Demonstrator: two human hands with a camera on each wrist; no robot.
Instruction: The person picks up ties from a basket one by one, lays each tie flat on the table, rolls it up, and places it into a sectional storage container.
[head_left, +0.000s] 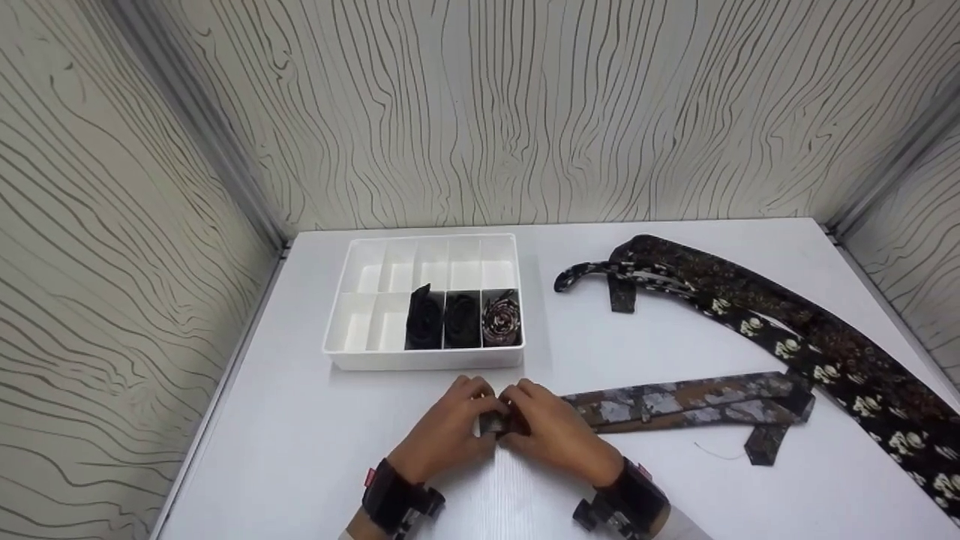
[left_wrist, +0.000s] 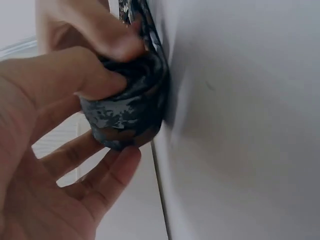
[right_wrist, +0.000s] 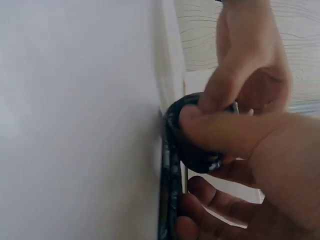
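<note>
A floral necktie (head_left: 660,401) in grey, brown and dark tones lies folded lengthwise on the white table, its left end wound into a roll (left_wrist: 125,112). My left hand (head_left: 450,427) grips the roll from the left, with thumb and fingers curled round it. From the other side my right hand (head_left: 551,431) holds the same roll, its thumb (right_wrist: 220,132) pressed on the coil. In the head view the hands hide most of the roll. The tie's unrolled length runs right from under my right hand, and its narrow tip (head_left: 763,446) sticks out near the far end.
Behind the hands stands a white divided box (head_left: 427,361); its front row holds a black rolled tie (head_left: 425,322), a dark rolled tie (head_left: 462,321) and a patterned rolled tie (head_left: 501,321). To the right lie a black-and-white floral tie (head_left: 825,373) and a dark reddish tie (head_left: 787,300).
</note>
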